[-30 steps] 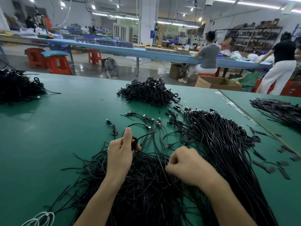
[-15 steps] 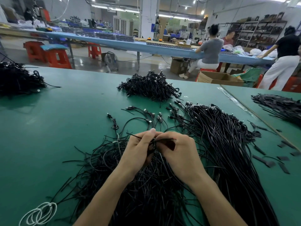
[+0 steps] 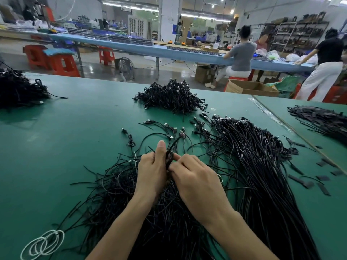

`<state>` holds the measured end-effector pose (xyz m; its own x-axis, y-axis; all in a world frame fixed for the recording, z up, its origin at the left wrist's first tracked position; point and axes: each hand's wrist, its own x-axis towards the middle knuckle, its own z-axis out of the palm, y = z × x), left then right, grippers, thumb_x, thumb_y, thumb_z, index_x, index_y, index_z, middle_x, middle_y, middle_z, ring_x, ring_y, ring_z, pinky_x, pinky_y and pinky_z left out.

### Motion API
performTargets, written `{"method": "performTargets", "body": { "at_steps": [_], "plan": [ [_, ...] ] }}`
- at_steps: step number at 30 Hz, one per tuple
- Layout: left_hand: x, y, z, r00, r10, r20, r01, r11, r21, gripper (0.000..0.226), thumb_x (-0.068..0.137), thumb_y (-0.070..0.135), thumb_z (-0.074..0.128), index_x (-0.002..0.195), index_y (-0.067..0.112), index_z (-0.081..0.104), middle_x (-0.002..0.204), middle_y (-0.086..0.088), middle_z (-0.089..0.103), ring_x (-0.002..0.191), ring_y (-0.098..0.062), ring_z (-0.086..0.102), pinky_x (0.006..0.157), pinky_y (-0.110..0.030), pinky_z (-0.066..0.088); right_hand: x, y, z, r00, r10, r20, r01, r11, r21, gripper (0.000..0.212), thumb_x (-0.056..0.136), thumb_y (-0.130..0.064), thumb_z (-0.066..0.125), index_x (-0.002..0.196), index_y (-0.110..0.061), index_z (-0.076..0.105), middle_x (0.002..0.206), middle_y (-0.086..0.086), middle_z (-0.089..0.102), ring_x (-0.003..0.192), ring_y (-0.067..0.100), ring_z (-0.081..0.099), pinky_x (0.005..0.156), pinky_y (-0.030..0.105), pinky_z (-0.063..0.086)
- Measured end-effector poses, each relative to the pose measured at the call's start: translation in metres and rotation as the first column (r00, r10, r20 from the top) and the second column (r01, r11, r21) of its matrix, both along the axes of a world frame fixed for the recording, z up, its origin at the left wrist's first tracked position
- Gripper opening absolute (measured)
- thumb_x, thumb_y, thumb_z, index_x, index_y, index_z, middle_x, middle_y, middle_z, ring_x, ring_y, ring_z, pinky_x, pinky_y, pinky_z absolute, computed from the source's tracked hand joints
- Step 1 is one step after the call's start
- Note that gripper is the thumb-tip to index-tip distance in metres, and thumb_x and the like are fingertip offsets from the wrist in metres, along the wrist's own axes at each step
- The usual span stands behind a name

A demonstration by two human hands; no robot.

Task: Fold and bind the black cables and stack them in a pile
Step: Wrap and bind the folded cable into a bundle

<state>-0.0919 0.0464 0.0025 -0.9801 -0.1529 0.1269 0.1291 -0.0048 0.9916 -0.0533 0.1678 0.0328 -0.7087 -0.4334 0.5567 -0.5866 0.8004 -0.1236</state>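
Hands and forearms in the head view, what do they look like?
Both the left hand and right hand are bare: no gloves, rings or watch visible. Left forearm and right forearm are bare too, no sleeves in frame.

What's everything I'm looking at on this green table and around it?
folded cable: one, black, between both hands
bound cable pile: one, black, table's far centre
loose cables: many, black, right of hands
short strands: many, black, under the hands
cable heap: one, black, far left edge
wire loops: few, white, near left corner
table: one, green, foreground
stools: several, red, floor beyond
cardboard box: one, brown, floor beyond right
left hand: one, grips folded cable
right hand: one, pinches folded cable
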Motion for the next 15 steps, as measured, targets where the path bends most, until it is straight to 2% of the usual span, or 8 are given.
{"method": "performTargets", "body": {
  "at_steps": [2,3,6,9,12,15],
  "plan": [
    [0.001,0.001,0.000,1.000,0.001,0.023,-0.001,1.000,0.014,0.068,0.098,0.058,0.045,0.045,0.016,0.046,0.042,0.002,0.035,0.041,-0.016,0.026,0.047,-0.031,0.022,0.000,0.003,0.001,0.997,0.036,-0.061,-0.031,0.996,0.079,0.010,0.084,-0.005,0.071,0.086,-0.013,0.067,0.085,-0.002,0.060,0.081,0.017,0.056,0.070,0.034,0.054],
    [0.002,0.001,0.001,0.999,-0.017,0.042,0.016,1.000,0.025,0.064,0.097,0.056,0.047,0.047,0.017,0.040,0.043,0.003,0.032,0.041,-0.015,0.023,0.046,-0.030,0.020,0.000,0.006,0.003,0.994,0.060,-0.087,-0.048,0.991,0.126,0.009,0.085,-0.006,0.069,0.086,-0.014,0.066,0.084,-0.002,0.058,0.079,0.016,0.052,0.069,0.033,0.051],
    [0.003,0.001,0.001,0.969,-0.185,0.166,0.179,0.982,0.054,0.056,0.101,0.048,0.048,0.057,0.013,0.043,0.044,0.004,0.031,0.040,-0.012,0.022,0.042,-0.023,0.018,-0.005,0.017,0.009,0.980,0.151,-0.129,-0.114,0.961,0.252,0.008,0.086,-0.009,0.069,0.088,-0.016,0.065,0.089,-0.002,0.057,0.082,0.018,0.051,0.071,0.032,0.044],
    [0.006,0.002,0.005,0.878,-0.350,0.326,0.346,0.935,0.072,0.043,0.104,0.024,0.044,0.063,0.014,0.044,0.045,0.004,0.032,0.037,-0.009,0.023,0.041,-0.016,0.017,-0.010,0.024,0.017,0.974,0.223,-0.043,-0.202,0.937,0.285,0.003,0.090,-0.017,0.067,0.090,-0.019,0.065,0.097,-0.004,0.060,0.092,0.017,0.054,0.080,0.032,0.046],
    [0.008,-0.001,0.006,0.821,-0.424,0.382,0.434,0.899,0.064,0.050,0.103,0.024,0.044,0.053,0.019,0.047,0.046,0.003,0.042,0.036,-0.007,0.027,0.038,-0.013,0.018,-0.011,0.027,0.020,0.973,0.183,0.140,-0.209,0.955,0.208,0.011,0.097,-0.026,0.057,0.094,-0.021,0.066,0.096,-0.009,0.062,0.091,0.011,0.053,0.085,0.028,0.046],
    [0.009,-0.002,0.009,0.772,-0.501,0.390,0.499,0.859,0.116,0.055,0.105,0.035,0.041,0.052,0.022,0.053,0.053,0.001,0.048,0.038,-0.006,0.028,0.035,-0.013,0.019,-0.015,0.031,0.018,0.921,0.118,0.371,-0.114,0.993,-0.033,0.009,0.097,-0.028,0.058,0.089,-0.024,0.063,0.090,-0.015,0.060,0.087,0.004,0.052,0.084,0.022,0.044]
  ]
}}
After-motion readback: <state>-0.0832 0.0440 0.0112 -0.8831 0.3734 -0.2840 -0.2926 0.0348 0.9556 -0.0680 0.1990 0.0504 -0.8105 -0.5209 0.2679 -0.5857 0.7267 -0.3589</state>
